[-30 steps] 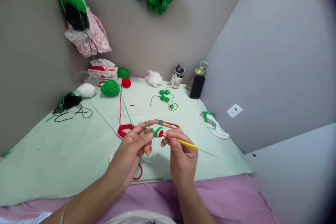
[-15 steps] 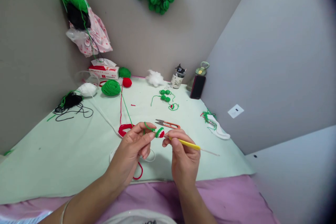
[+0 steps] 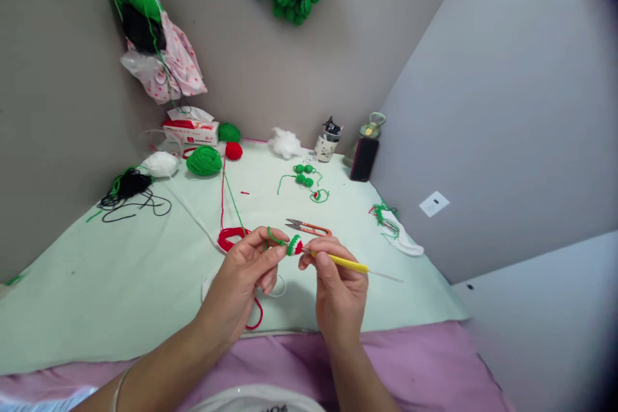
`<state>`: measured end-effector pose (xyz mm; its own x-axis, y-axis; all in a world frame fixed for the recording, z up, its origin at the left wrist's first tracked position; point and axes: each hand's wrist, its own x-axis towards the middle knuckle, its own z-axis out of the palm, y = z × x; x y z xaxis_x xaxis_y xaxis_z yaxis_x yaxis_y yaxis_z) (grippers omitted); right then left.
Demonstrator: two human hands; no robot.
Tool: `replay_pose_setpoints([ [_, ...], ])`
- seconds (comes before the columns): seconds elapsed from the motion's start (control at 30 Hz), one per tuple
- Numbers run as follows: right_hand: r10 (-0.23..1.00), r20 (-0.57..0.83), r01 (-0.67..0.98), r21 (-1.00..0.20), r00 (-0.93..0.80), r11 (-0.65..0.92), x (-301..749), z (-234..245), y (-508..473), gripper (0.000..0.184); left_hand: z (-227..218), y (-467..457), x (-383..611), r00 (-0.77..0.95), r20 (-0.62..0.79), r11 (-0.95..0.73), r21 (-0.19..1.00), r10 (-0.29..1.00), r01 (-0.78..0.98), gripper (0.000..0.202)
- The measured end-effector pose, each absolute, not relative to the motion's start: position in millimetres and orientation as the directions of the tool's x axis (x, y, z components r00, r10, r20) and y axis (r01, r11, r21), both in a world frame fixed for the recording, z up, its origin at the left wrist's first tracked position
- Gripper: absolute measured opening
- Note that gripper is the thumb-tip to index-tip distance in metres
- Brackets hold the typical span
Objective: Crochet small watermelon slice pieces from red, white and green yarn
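Observation:
Between the fingertips of my left hand is a small crochet piece in green, white and red. Green yarn loops over the same hand's fingers. My right hand grips a crochet hook by its yellow handle, like a pen. The hook's near end reaches the red side of the piece; whether its tip is inside the stitches is too small to tell. Just beyond the hands lie orange thread snips. Red yarn lies coiled behind my left hand.
Balls of green yarn, red yarn and white yarn stand at the back left, near tangled black yarn. Small green crochet pieces, white stuffing, a pen cup and a phone are farther back.
The crochet piece and my left fingers have shifted very slightly to the right, towards the hook. My right hand and the hook look almost still.

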<state>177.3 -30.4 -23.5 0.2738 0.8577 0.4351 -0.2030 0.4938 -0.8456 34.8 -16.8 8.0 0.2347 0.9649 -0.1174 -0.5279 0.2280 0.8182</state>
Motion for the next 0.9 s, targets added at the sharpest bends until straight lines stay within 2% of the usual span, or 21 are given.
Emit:
replay_pose_setpoints([
  [0.67, 0.863, 0.447, -0.241, -0.833, 0.237, 0.498, 176.1, -20.9, -31.4, 0.010, 7.1, -20.1, 33.2, 0.212, -0.088, 0.179, 0.869, 0.973, -0.461, 0.019],
  [0.73, 0.864, 0.448, -0.240, -0.834, 0.230, 0.496, 176.1, -21.5, -30.8, 0.011, 8.9, -20.2, 33.3, 0.231, -0.093, 0.192, 0.871, 0.968, -0.452, 0.026],
  [0.83, 0.874, 0.432, -0.257, -0.839, 0.223, 0.480, 175.6, -20.9, -30.3, 0.010, 12.5, -18.4, 31.4, 0.295, -0.130, 0.255, 0.862, 0.947, -0.439, 0.054],
  [0.9, 0.889, 0.400, -0.285, -0.845, 0.222, 0.452, 175.0, -19.2, -29.9, 0.009, 13.4, -15.8, 29.0, 0.335, -0.154, 0.296, 0.853, 0.929, -0.429, 0.066],
])
